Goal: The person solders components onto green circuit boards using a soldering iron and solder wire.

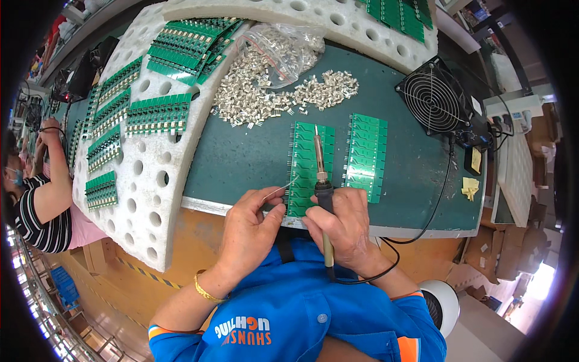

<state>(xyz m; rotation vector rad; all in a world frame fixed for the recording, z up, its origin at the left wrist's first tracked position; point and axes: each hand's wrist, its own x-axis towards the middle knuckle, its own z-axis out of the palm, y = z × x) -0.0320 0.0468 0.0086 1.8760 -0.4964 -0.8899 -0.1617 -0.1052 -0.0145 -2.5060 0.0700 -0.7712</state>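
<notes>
Green circuit board (301, 163) lies at the near edge of the dark green table (241, 163), its long side running away from the person. Closest to the body, the left hand (250, 232), with a gold bracelet (207, 289) at its wrist, has its grip pinched on a thin wire (291, 181), whose free end reaches the board's left edge. The right hand (344, 232) has its grip closed around the handle of a soldering iron (324, 196), which points forward above the board; whether the tip touches it, I cannot tell. A black cable (395, 259) loops from the handle's back end. Just right of the board lies a second green board (367, 158), and well off to the right a crumpled yellow piece (470, 189). Beyond are a black fan (433, 99), a large heap of small pale connectors (247, 99), a smaller heap (329, 89) beside it, and a clear plastic bag (289, 54) holding more. Left of these, a white foam sheet (151, 199) with round holes carries groups of populated green boards (160, 114).
</notes>
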